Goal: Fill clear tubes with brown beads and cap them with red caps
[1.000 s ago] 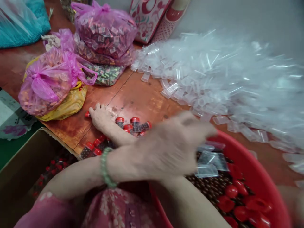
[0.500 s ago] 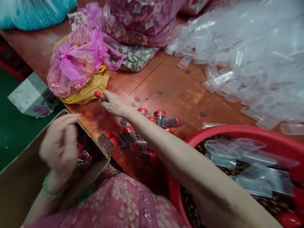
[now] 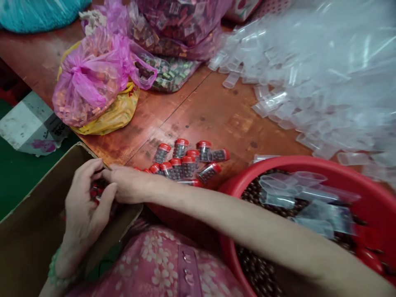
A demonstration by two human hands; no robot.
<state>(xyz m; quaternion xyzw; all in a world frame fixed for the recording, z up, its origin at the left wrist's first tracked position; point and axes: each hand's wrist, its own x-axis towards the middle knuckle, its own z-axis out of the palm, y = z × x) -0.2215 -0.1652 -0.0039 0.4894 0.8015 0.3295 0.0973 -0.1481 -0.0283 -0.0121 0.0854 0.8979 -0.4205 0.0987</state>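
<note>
My left hand, with a green bead bracelet at its wrist, is over the cardboard box, thumb and fingers apart. Beside it my right hand reaches across to the box edge, its fingertips hidden behind the left hand. Whether the right hand holds anything cannot be seen. Red and dark items show between the hands. Small clear jars with red lids and dark beads inside lie and stand on the wooden table, just beyond my right forearm.
At the right is a red basin with dark beads and clear empty tubes. A large heap of clear tubes covers the back right. Pink and yellow bags lie at the back left, near a white box lower down.
My right hand has moved back and left from the table to the box edge; the red-lidded jar it held is out of sight. My left hand has shifted slightly right, meeting it.
</note>
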